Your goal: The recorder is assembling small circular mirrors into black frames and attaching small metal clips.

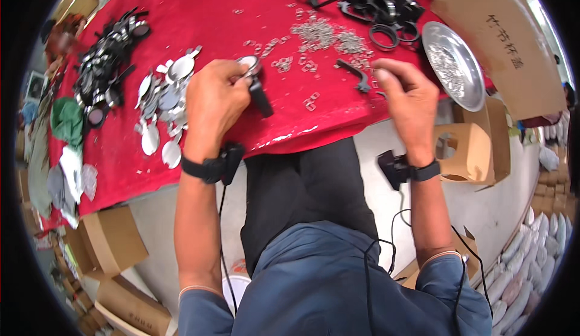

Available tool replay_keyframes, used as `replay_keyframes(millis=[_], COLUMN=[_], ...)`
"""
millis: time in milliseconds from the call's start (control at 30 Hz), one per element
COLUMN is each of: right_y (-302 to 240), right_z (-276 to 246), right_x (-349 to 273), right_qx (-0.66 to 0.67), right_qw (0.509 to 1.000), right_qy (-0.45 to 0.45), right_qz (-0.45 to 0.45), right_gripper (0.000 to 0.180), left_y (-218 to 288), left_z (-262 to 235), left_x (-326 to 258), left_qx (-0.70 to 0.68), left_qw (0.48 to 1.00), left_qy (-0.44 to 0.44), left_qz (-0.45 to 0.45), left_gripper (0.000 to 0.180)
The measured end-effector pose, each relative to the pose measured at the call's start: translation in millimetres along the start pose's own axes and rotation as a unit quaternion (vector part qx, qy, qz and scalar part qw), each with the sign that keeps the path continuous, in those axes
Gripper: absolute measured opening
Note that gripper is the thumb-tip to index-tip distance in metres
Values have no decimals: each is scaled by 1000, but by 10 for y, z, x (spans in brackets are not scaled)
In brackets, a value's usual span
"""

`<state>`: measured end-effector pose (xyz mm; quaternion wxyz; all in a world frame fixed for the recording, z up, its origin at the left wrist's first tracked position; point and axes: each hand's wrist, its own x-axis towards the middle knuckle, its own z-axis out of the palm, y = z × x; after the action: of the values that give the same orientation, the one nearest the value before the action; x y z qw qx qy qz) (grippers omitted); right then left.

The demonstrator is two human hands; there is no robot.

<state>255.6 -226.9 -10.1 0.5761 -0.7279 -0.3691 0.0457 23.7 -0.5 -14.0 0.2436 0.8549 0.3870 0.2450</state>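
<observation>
My left hand [219, 103] is closed around a round cup lid [249, 64] with a silvery disc in a black rim. A black handle [260, 98] hangs from the lid toward the table's near edge. To the right, my right hand [409, 97] hovers over the red cloth with thumb and forefinger slightly apart and the other fingers curled. Just left of its fingertips is a loose black lever-like piece [354, 75], apart from the hand. Small metal clips [317, 32] are scattered beyond it, between the two hands.
White and silver discs [171, 97] lie left of my left hand, with a heap of black ringed parts [109, 58] beyond. More black rings [383, 6] pile up at the far right. A metal tray [477, 88] holds small clips beside a large cardboard box [501, 40].
</observation>
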Motion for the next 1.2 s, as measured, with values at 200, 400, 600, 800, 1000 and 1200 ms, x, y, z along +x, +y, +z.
replay_keyframes(millis=[200, 400, 600, 800, 1000, 1200], right_y=[399, 931, 1201, 1221, 1166, 1076], right_z=[-1775, -2286, -2087, -2126, -2210, -2252], right_x=[785, 1363, 1385, 1333, 1369, 1301], right_qx=[-373, -449, -483, -488, -396, -226], right_qw=[927, 865, 842, 845, 889, 953], right_qy=[2, -207, -242, -218, -154, -79], right_qz=[26, 84, 20, 14, 171, 183], right_gripper=[27, 24, 18, 14, 11, 16], left_y=[80, 79, 82, -19, -2, -30], left_z=[70, 156, 145, 139, 121, 166], left_x=[29, -6, 11, -28, 19, -4], left_qx=[-7, -15, -2, -98, -139, -152], left_qw=[999, 998, 999, 995, 988, 988], left_qy=[12, 66, 45, 20, -18, 25], left_qz=[-33, 7, -5, -28, -66, -28], left_gripper=[24, 23, 27, 28, 29, 27])
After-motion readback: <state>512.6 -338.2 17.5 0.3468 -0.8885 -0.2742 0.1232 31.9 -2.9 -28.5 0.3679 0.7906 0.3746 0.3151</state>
